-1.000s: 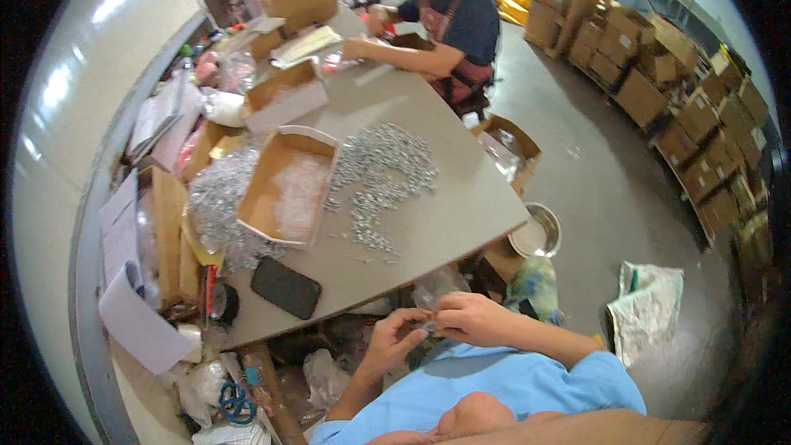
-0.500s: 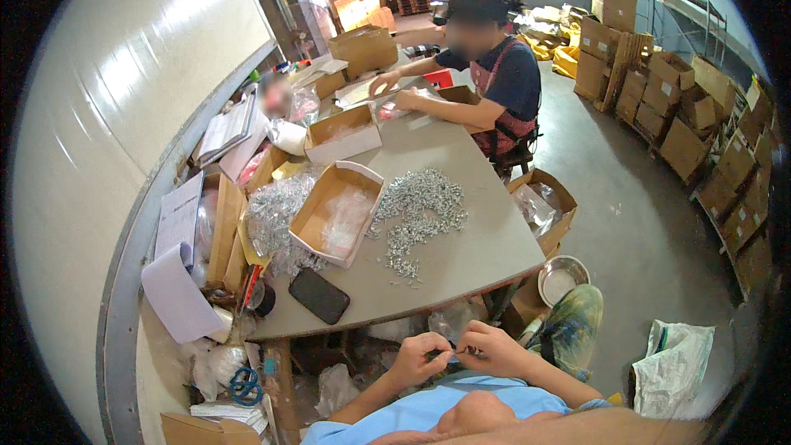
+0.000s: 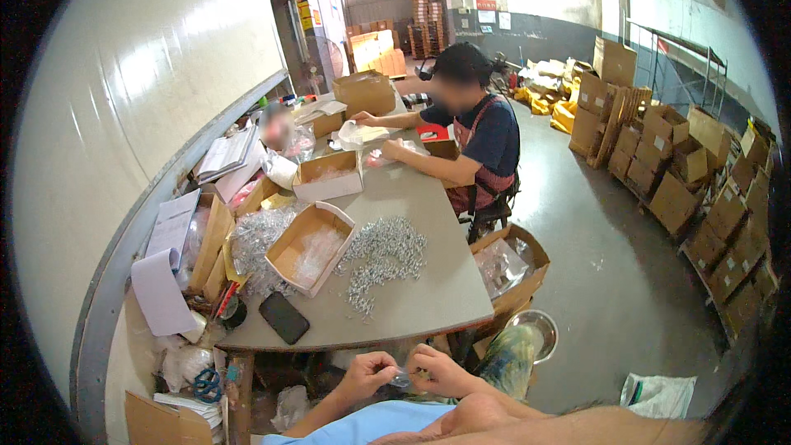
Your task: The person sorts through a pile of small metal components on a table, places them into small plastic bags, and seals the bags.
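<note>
In front of my lap, below the table's near edge, my left hand [image 3: 367,376] and my right hand [image 3: 442,373] are close together. Both have their fingers pinched. A small clear plastic bag [image 3: 400,378] shows between them, gripped by the left fingertips and touched by the right; its contents are too small to make out. Beyond, on the grey table [image 3: 428,292], lies a spread pile of small silvery screws or similar metal fasteners [image 3: 383,257]. Beside that pile stands an open carton tray [image 3: 306,249] holding clear plastic bags [image 3: 317,251].
A black phone [image 3: 284,318] lies near the table's front edge. A heap of filled clear bags [image 3: 259,243] is at the left. Across the table a co-worker [image 3: 486,136] handles plastic bags. A metal bowl [image 3: 544,338] and a carton [image 3: 527,272] stand at the right.
The view has tilted up, so the scene sits lower and further left. My hands have parted slightly, showing more of the small bag. The co-worker has raised a pale plastic bag.
</note>
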